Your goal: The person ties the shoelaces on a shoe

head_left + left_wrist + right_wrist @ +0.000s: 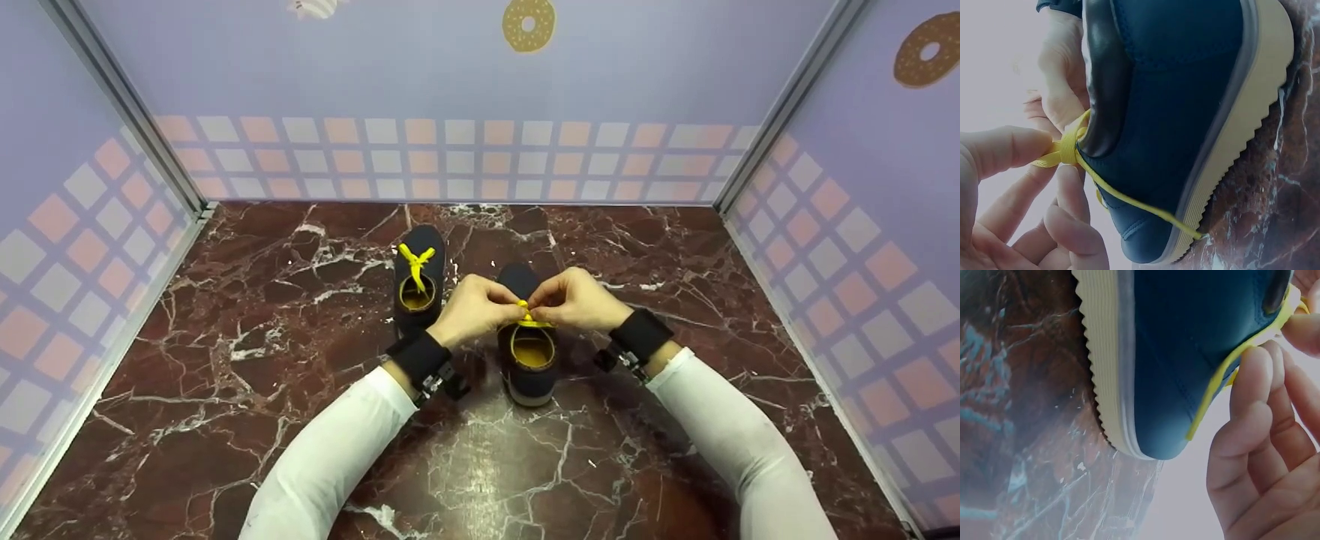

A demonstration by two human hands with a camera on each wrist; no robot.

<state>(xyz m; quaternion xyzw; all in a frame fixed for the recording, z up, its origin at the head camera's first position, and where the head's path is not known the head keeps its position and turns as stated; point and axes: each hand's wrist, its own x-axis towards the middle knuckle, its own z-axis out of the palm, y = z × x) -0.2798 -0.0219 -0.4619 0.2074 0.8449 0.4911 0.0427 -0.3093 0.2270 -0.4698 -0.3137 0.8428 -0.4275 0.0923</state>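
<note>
Between my two hands stands a dark blue shoe (531,384) with a pale ridged sole and a tan lining. My left hand (474,306) pinches a loop of its yellow shoelace (1068,147) between thumb and finger, close to the knot. From the other side, my right hand (579,300) holds the same lace by its fingertips, partly hidden in the right wrist view. One loose lace end (1157,211) hangs down the shoe's side toward the sole. To the left is a matching shoe (420,236), its yellow lace tied in a bow (417,262).
Both shoes stand on a dark red marbled tabletop (247,420) with white veins. A lilac back wall (420,75) and two side walls with checkered bands enclose it. The left shoe is close beside my left wrist.
</note>
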